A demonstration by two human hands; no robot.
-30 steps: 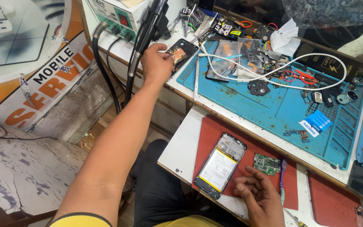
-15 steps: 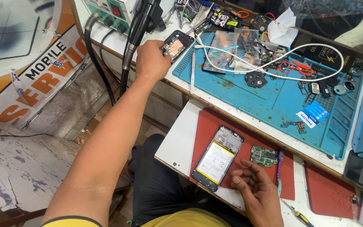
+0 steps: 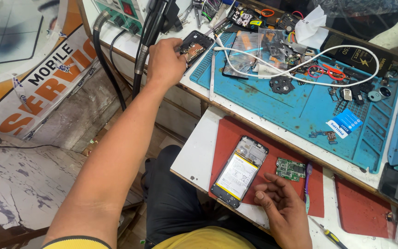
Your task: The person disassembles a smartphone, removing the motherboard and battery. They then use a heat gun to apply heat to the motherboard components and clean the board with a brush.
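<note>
My left hand point(image 3: 164, 60) has closed in on the black phone frame point(image 3: 194, 46) at the counter's point(image 3: 194, 157) far left corner, fingers now pinching its edge, while my right hand point(image 3: 284, 210) rests half-open and empty beside the opened phone point(image 3: 239, 170) and green circuit board point(image 3: 290, 168).

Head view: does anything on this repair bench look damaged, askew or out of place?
The opened phone lies back-off and tilted on the red mat, its green circuit board loose beside it. A white cable loops over scattered parts on the blue mat.
</note>
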